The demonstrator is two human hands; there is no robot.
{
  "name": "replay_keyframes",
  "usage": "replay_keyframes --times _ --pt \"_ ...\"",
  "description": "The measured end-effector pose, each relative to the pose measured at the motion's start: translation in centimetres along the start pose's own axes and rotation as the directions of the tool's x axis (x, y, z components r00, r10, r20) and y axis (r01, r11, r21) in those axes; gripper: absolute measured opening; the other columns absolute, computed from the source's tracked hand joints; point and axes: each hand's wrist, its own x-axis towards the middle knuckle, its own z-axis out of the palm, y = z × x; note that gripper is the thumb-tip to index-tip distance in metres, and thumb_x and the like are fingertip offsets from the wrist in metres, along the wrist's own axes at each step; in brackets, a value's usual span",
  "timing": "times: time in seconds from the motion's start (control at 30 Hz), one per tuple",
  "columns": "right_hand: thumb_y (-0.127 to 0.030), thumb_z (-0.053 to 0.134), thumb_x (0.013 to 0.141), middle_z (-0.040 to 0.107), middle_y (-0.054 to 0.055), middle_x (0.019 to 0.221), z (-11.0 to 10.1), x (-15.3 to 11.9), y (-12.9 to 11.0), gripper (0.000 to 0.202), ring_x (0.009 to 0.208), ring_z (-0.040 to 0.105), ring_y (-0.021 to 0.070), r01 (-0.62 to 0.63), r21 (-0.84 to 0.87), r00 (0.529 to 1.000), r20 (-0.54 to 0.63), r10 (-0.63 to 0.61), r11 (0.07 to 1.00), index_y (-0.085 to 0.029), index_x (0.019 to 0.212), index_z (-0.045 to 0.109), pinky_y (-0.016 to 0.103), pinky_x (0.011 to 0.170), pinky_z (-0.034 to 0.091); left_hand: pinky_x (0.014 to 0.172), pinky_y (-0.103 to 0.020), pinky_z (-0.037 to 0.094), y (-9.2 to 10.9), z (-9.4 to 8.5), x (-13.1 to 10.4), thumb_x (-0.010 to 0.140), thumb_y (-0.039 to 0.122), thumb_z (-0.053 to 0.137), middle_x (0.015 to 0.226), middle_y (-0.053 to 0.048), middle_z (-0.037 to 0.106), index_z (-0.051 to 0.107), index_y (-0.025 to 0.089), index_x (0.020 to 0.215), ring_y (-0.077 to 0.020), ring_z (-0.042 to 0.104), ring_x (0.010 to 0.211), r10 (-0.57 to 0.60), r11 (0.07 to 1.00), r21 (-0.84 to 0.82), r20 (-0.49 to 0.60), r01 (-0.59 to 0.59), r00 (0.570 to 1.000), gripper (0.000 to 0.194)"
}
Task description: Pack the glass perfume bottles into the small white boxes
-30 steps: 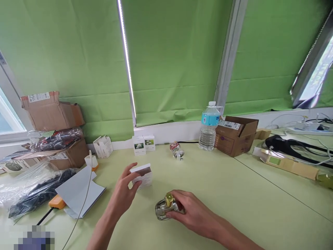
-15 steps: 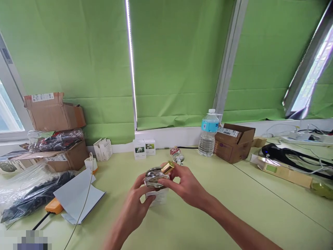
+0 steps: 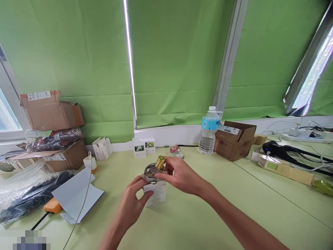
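Observation:
A clear glass perfume bottle (image 3: 151,173) with a gold cap sits tilted in the fingers of my right hand (image 3: 179,175). Right under it is a small white box (image 3: 157,195) with fine print on its front. My left hand (image 3: 135,196) is closed on the box's left side, thumb at the front and fingers behind. The bottle's lower edge overlaps the top of the box; I cannot tell whether it rests inside. A second glass bottle with a red top (image 3: 176,150) lies further back.
Small white boxes with flower pictures (image 3: 139,148) stand by the wall. A water bottle (image 3: 207,133) and an open brown carton (image 3: 229,144) are at the back right. Stacked cartons (image 3: 54,116), plastic wrap (image 3: 33,187), grey paper (image 3: 75,194) and a cable (image 3: 84,205) lie left.
The perfume bottle has tipped more upright, its cap swinging left and up. More of the white box shows beneath it. My right hand has shifted slightly left.

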Motion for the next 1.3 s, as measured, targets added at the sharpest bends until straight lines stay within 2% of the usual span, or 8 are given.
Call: replay_keyframes --times 0.2,0.33,0.53,0.63,0.77,0.93,1.13,1.3 --pt "-0.038 0.062 0.085 0.055 0.002 0.1 0.4 0.0 1.2 0.02 0.065 0.048 0.0111 0.091 -0.058 0.996 0.027 -0.09 0.994 -0.02 0.086 0.054 0.026 0.058 0.038 0.093 -0.035 0.05 -1.4 0.2 0.0 0.08 0.026 0.064 0.11 0.0 0.067 0.054 0.026 0.11 -0.0176 0.065 0.097 -0.118 0.976 -0.191 -0.038 0.108 0.992 0.031" --pt "-0.037 0.063 0.085 0.055 -0.001 0.084 0.6 -0.1 1.1 0.02 0.071 0.049 0.0139 0.107 -0.078 0.992 0.071 -0.102 0.991 -0.02 0.083 0.052 0.026 0.061 0.037 0.091 -0.036 0.05 -1.7 0.4 0.0 0.08 0.028 0.065 0.111 0.0 0.067 0.052 0.026 0.113 -0.0187 0.065 0.098 -0.149 0.971 -0.194 -0.031 0.14 0.988 0.035" --pt "-0.028 0.062 0.085 0.06 0.0 0.096 0.5 0.0 0.8 0.021 0.082 0.052 0.0156 0.138 0.027 0.983 0.119 -0.14 0.99 -0.024 0.104 0.054 0.026 0.068 0.039 0.09 -0.036 0.05 -1.4 0.7 -0.1 0.08 0.029 0.065 0.109 -0.001 0.067 0.052 0.026 0.112 -0.0194 0.065 0.097 -0.139 0.977 -0.17 -0.047 0.129 0.989 0.035" --pt "-0.032 0.061 0.086 0.059 0.0 0.087 0.7 0.1 1.0 0.013 0.077 0.05 0.0157 0.119 -0.008 0.982 0.148 -0.117 0.993 -0.022 0.092 0.057 0.026 0.065 0.038 0.091 -0.035 0.049 -1.2 0.7 -0.2 0.081 0.027 0.064 0.108 0.0 0.067 0.052 0.026 0.112 -0.0181 0.065 0.098 -0.122 0.98 -0.164 -0.044 0.114 0.992 0.033" --pt "-0.037 0.056 0.089 0.055 0.0 0.08 1.6 0.2 1.5 0.022 0.07 0.048 0.014 0.094 0.004 0.981 0.172 -0.094 0.996 -0.019 0.076 0.053 0.026 0.061 0.037 0.092 -0.033 0.048 -0.8 0.7 -0.2 0.082 0.025 0.062 0.106 0.001 0.067 0.054 0.026 0.111 -0.0159 0.063 0.096 -0.096 0.983 -0.159 -0.039 0.088 0.995 0.03" --pt "-0.035 0.052 0.091 0.054 0.0 0.08 2.2 0.1 1.3 0.022 0.072 0.048 0.0139 0.115 -0.001 0.982 0.154 -0.113 0.993 -0.02 0.075 0.053 0.026 0.062 0.037 0.091 -0.032 0.049 -0.7 0.7 -0.3 0.082 0.022 0.062 0.105 0.001 0.068 0.055 0.026 0.109 -0.0157 0.063 0.095 -0.089 0.984 -0.16 -0.049 0.08 0.995 0.029" --pt "-0.034 0.055 0.09 0.061 0.0 0.083 2.2 0.1 1.1 0.015 0.073 0.052 0.0147 0.05 0.086 0.989 0.137 -0.062 0.995 -0.022 0.098 0.06 0.026 0.063 0.039 0.092 -0.032 0.049 -1.0 0.8 -0.2 0.082 0.022 0.062 0.107 0.001 0.069 0.055 0.026 0.111 -0.0155 0.064 0.096 -0.077 0.983 -0.171 -0.054 0.067 0.996 0.03" --pt "-0.034 0.058 0.089 0.063 0.001 0.086 2.0 0.2 1.1 0.015 0.076 0.054 0.0154 0.09 0.064 0.988 0.122 -0.097 0.994 -0.023 0.097 0.065 0.028 0.069 0.041 0.092 -0.034 0.05 -0.8 0.6 -0.2 0.083 0.023 0.06 0.108 0.0 0.069 0.055 0.026 0.111 -0.017 0.064 0.098 -0.081 0.983 -0.167 -0.037 0.073 0.996 0.029"
